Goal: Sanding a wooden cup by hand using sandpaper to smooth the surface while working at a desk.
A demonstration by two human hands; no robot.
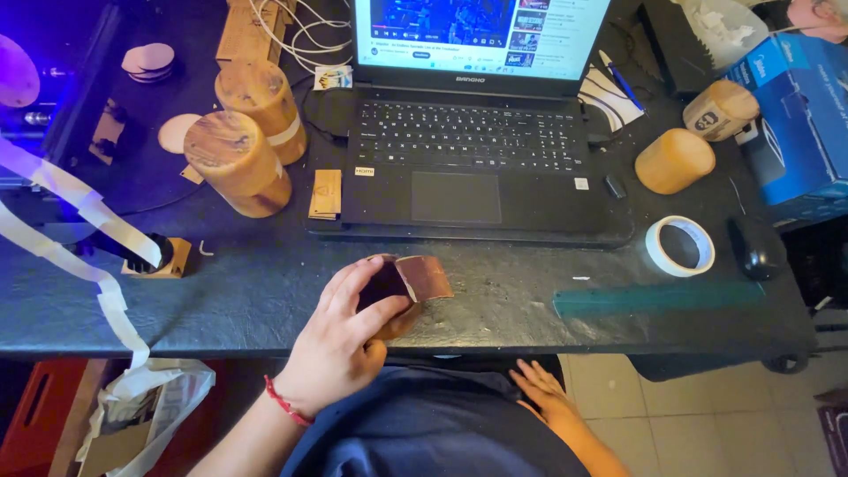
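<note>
The scene is moderately lit from above, with soft, short shadows under the wooden cylinders [238,163] and the tape roll [678,246] on the dark table [530,309]. The laptop screen [481,35] glows bright and slightly washed out. A purple-blue glow tints the upper left corner, where detail sinks into darkness. Wide-angle distortion bends the table's edge and stretches things near the borders. The centre is sharp; the floor below looks softer.

The left hand [340,340] presses a reddish-brown sandpaper sheet [422,278] on the speckled black table [265,291]. Beyond it sit a black laptop [468,168] and tan, dark-grained wooden cylinders [238,163]. To the right lies a white tape roll [678,246]; a red bracelet [287,402] circles the wrist.
</note>
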